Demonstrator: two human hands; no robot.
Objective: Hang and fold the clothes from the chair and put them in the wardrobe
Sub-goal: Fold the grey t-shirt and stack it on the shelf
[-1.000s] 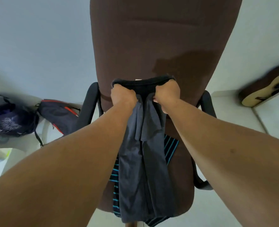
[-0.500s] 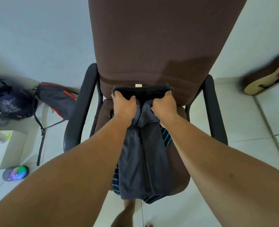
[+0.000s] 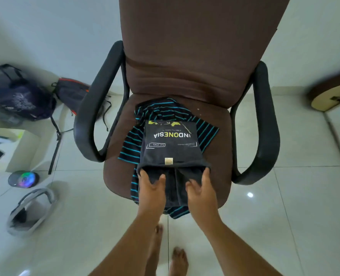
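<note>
- Head view, looking down on a brown chair (image 3: 185,80) with black armrests, standing on a pale tiled floor (image 3: 284,216).
- Folded black T-shirt (image 3: 172,144) lying flat on the seat, printed side up, "INDONESIA" reading upside down from here, small tag near its front fold.
- Under it a black shirt with teal stripes (image 3: 207,132), crumpled, spilling out at both sides and over the seat's front edge.
- Left hand (image 3: 151,191) resting on the near end of the black T-shirt, fingers spread and fairly straight, gripping nothing.
- Right hand (image 3: 201,192) beside it on the same end, fingers likewise loose and spread, pressing the cloth.
- Two bare feet (image 3: 177,259) on the tiles below the seat.
- Left of the chair: two dark backpacks (image 3: 25,100), a round glowing gadget (image 3: 23,179), a grey sandal (image 3: 31,210).
- At far right, part of a guitar (image 3: 332,94).
</note>
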